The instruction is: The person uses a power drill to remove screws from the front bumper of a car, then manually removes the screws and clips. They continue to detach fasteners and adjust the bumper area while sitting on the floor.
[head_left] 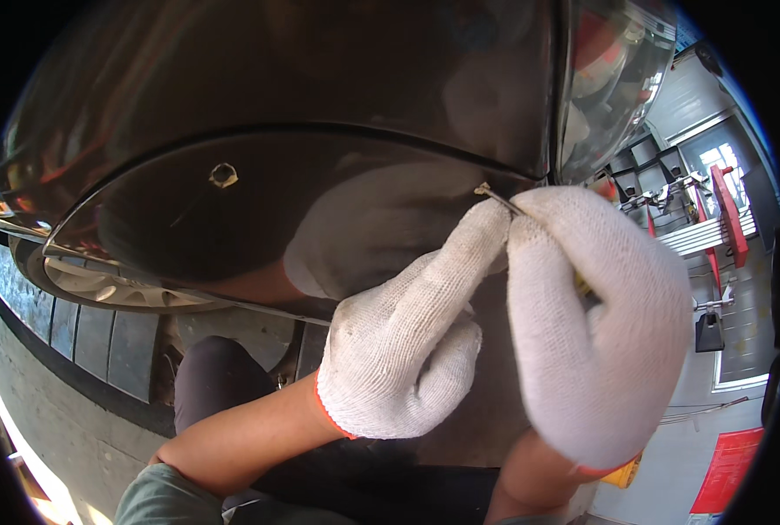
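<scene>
A dark glossy car body panel (258,219) fills the view before me. My right hand (604,324), in a white knitted glove, pinches a thin metal tool (503,203) between thumb and forefinger. Its handle is hidden in the glove, so its exact kind is unclear. The tip meets a small tan chipped spot (481,188) near the panel's upper seam. My left hand (398,350), also gloved, points its index finger up beside the tool's shaft, the other fingers curled and apparently holding nothing. Farther left, a larger tan-edged chip (223,176) marks the panel.
A clear lamp (613,87) borders the panel at upper right. Below left is a wheel (118,284) near dark floor grating (127,350). My knee (219,376) is close under the panel. Equipment with a red upright (731,214) stands at right, above a red sheet (727,470).
</scene>
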The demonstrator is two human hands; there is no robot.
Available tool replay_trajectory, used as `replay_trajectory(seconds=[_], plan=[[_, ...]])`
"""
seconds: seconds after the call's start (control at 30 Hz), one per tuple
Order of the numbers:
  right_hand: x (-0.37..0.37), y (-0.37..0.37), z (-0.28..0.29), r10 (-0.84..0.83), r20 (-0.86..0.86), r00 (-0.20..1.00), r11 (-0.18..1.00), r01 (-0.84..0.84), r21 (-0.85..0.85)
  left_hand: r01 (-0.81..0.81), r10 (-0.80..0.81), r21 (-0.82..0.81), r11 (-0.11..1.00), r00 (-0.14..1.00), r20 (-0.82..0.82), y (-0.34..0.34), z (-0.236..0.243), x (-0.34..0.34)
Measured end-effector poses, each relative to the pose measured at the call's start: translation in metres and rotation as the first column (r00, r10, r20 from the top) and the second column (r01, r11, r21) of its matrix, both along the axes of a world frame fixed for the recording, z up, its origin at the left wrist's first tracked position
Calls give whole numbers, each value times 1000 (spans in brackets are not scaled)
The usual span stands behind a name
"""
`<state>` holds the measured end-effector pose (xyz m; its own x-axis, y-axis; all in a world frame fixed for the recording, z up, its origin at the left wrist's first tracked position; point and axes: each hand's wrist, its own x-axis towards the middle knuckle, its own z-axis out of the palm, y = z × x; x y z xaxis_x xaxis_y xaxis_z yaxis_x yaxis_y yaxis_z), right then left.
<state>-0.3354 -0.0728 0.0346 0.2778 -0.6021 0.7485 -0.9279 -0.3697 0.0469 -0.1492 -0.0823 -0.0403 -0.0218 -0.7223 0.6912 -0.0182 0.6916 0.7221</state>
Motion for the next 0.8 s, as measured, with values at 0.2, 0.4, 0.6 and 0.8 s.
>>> replay_trajectory(seconds=[0.2, 0.4, 0.6, 0.8], plan=[[12, -46, 71, 406, -62, 912, 828, -338, 447, 82, -81, -68, 994, 996, 24, -6, -9, -6], [22, -63, 91, 423, 162, 891, 609, -412, 677, 77, -76, -68, 995, 997, 20, -3, -9, -8], [22, -38, 64, 261, 356, 897, 703, -430, 567, 58, -57, -45, 997, 998, 29, -3, -7, -8], [36, -13, 28, 232, 327, 916, 863, -349, 366, -22, 20, -57, 998, 1000, -22, 2, -8, -6]])
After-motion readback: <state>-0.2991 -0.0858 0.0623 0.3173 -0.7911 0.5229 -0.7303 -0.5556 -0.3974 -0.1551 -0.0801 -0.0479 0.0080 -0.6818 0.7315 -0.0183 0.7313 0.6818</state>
